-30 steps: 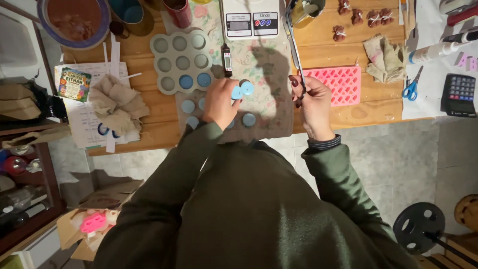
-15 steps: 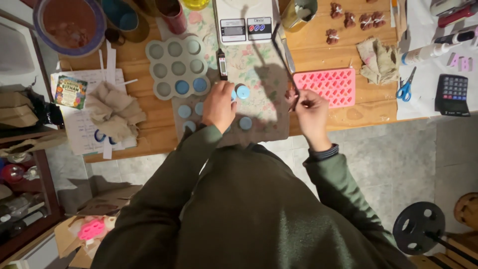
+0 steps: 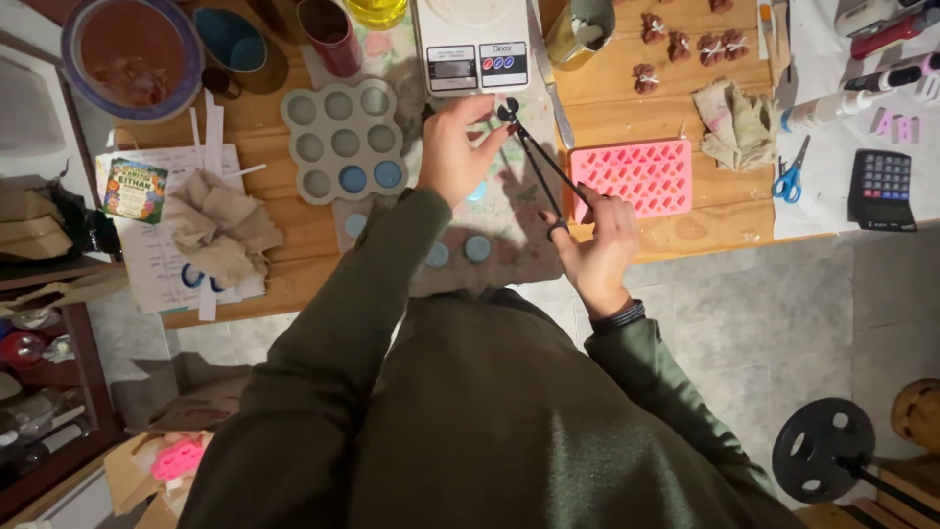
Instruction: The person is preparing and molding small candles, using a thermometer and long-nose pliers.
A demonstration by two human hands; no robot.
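Left hand (image 3: 452,152) has come up off the blue discs, where it sat half a second ago, and now reaches toward the kitchen scale (image 3: 471,41). Right hand (image 3: 599,235) has swung the black long-handled tool (image 3: 536,157) round, so its round tip now points at the left hand rather than up the bench (image 3: 685,211).

Counts: round grey mould (image 3: 345,137) with two cavities filled blue, the rest bare. Loose blue discs (image 3: 478,248) on the patterned cloth (image 3: 509,211): three clear, at least one more part-hidden under the left hand and sleeve. One pink mould (image 3: 641,176). One pair of blue-handled scissors (image 3: 791,171). One calculator (image 3: 883,188). Four small brown tied pieces (image 3: 643,76) at the far edge.

Left fingers (image 3: 487,142) spread loosely, their tips just beside the tool's tip; whether they touch it I cannot tell. Right fingers (image 3: 587,201) pressed together around the tool's handle end, thumb through or over a loop near the palm. The tool lies slanted between the two hands, above the cloth, just beside the pink mould.
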